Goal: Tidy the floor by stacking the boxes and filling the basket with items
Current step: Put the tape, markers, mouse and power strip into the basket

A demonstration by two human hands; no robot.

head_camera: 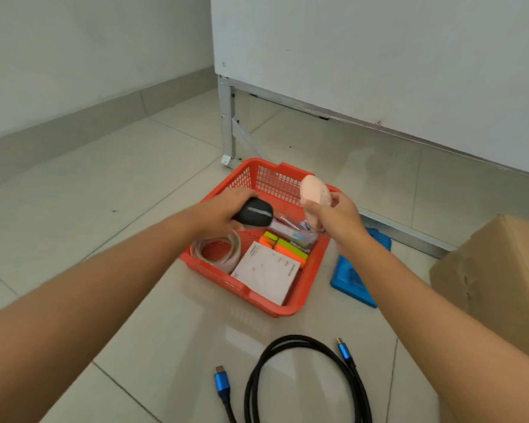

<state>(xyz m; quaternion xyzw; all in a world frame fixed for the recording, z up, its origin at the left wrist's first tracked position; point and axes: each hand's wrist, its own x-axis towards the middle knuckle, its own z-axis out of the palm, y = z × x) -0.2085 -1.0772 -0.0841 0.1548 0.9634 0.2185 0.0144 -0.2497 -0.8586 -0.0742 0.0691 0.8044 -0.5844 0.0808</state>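
Observation:
A red plastic basket [258, 293] stands on the tiled floor. Inside lie a white box [266, 271], orange and green blocks [287, 247], a coiled white cable [219, 247] and a clear packet [293, 232]. My left hand [219, 213] grips a black computer mouse [255, 215] over the basket's left side. My right hand [333, 216] holds a pale pink rounded object [313, 192] above the basket's far right corner. A cardboard box [498, 279] sits at the right edge.
A black cable with blue plugs [306, 377] lies coiled on the floor in front of the basket. A blue flat item [353, 282] rests right of the basket, partly under my right arm. A white cabinet on a metal frame [379, 71] stands behind.

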